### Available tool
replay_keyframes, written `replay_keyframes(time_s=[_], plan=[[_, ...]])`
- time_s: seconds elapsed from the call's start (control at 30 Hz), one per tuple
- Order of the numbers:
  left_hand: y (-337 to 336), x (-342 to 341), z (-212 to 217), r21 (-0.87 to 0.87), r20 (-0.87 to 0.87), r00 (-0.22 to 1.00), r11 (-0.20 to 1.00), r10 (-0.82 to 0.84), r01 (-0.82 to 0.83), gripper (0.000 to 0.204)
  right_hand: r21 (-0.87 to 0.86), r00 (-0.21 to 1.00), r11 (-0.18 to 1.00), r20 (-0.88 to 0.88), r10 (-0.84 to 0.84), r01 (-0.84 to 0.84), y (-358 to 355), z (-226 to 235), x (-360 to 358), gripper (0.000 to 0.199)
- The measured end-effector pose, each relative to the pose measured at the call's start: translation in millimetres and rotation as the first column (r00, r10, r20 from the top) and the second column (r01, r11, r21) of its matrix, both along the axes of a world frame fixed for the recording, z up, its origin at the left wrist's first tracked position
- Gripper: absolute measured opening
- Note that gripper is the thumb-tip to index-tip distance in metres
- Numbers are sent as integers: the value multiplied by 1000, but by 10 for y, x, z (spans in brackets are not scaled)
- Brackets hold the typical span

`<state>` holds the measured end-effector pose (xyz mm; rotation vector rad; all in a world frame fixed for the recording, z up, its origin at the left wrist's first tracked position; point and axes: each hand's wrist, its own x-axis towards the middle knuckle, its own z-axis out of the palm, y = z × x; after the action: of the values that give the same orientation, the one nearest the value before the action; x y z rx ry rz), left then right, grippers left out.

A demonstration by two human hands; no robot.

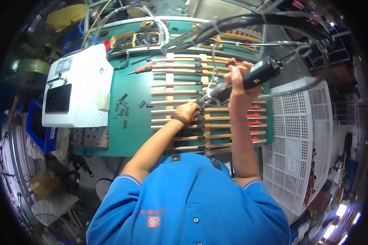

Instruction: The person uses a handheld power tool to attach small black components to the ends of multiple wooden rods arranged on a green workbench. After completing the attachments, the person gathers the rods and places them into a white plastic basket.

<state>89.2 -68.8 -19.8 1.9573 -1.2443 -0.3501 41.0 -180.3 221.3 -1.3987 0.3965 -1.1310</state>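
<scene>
- R hand (238,83) wrapped tight round a black powered screwdriver (249,77); fingers closed on the grip, tool tilted, tip pointing down-left toward the rack.
- Driver tip meets a wooden strip (171,101) at approx mid-row, at the dark clip line running down the jig; exact contact pt too small to tell.
- L hand (187,112) lies on the strips just below-left of the driver tip, fingers curled together pressing on a strip; whether it pinches anything small – cannot tell. Dark band at the wrist.
- Wooden strips lie parallel, horiz., in a rack on a green bench top (137,134); several carry red pieces (254,122) at the R end.
- Small black parts (122,108) scattered loose on the green top, L of the rack, apart from both hands.
- White box unit (78,87) w/ dark window sits at bench L edge, well apart from hands.
- Red-handled tool (145,68) lies near the rack's upper L corner.
- Trays of dark parts (135,39) at far side of bench.
- Black cables (249,20) arc overhead; a thinner lead runs to the driver's rear end.
- White perforated crate (300,134) stands just R of the bench.
- Person wears a blue shirt (188,204), seen from above at lower edge.
</scene>
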Motion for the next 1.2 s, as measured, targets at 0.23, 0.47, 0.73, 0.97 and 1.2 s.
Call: replay_keyframes(time_s=[0.23,0.47,0.73,0.97,1.2], plan=[[-85,-17,-102,76,92,994,996,-56,49,22,-33,999,999,-17,-27,27,-36,-45,-23,31],[-101,-42,27,185,57,995,980,-78,66,24,-31,1000,999,22,-9,10,-48,-46,-1,29],[762,95,439,-304,127,936,911,329,-279,11,-25,1000,1000,1,-2,2,-71,-12,-65,31],[2171,755,-32,96,274,548,545,790,-833,16,-17,1000,1000,19,-22,22,-59,-12,-84,28],[2082,833,-212,164,445,568,560,692,-812,20,-30,1000,1000,15,0,1,-65,-38,-114,29]])
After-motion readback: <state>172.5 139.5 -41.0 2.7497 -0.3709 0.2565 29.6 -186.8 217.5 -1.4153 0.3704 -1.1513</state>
